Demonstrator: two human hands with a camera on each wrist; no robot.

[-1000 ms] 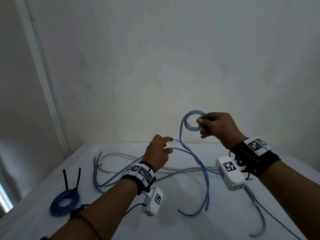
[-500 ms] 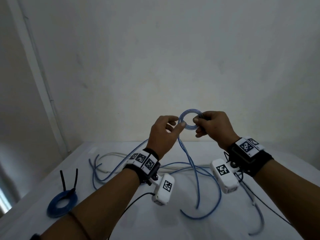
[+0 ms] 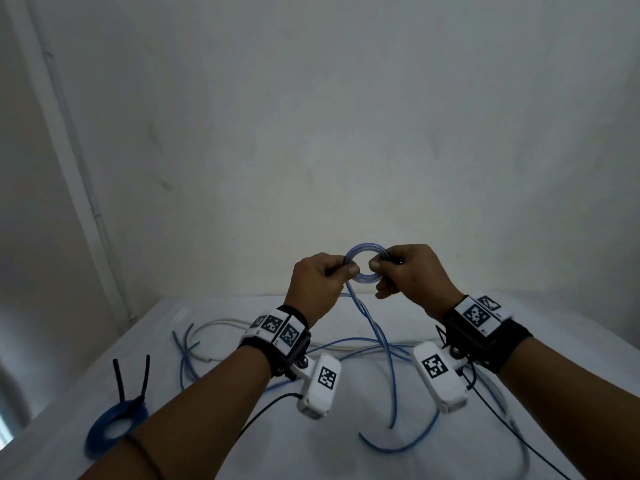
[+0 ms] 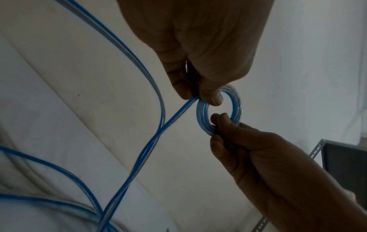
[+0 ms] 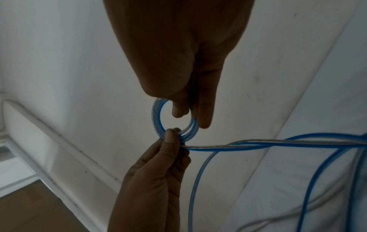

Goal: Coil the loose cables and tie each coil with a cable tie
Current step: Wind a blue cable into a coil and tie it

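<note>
A small coil of blue cable (image 3: pixel 364 244) hangs in the air above the white table (image 3: pixel 332 455). My left hand (image 3: pixel 348 269) pinches its left side, where the loose tail (image 3: pixel 379 336) leaves and drops to the table. My right hand (image 3: pixel 379 266) pinches the coil's right side. In the left wrist view the coil (image 4: pixel 238 106) sits between my left hand (image 4: pixel 200 97) above and my right hand (image 4: pixel 218 124) below. The right wrist view shows the coil (image 5: pixel 155 116) held by my right hand (image 5: pixel 190 116) and by my left hand (image 5: pixel 172 138) at the tail.
More loose blue cable (image 3: pixel 398 445) and a white cable (image 3: pixel 221 322) sprawl over the table. A tied blue coil (image 3: pixel 104 438) with black cable-tie tails (image 3: pixel 119 379) lies at the front left. A wall stands close behind the table.
My left hand rose from the loose cable to the coil and now pinches its left side. The coil and right hand shifted slightly left and nearer.
</note>
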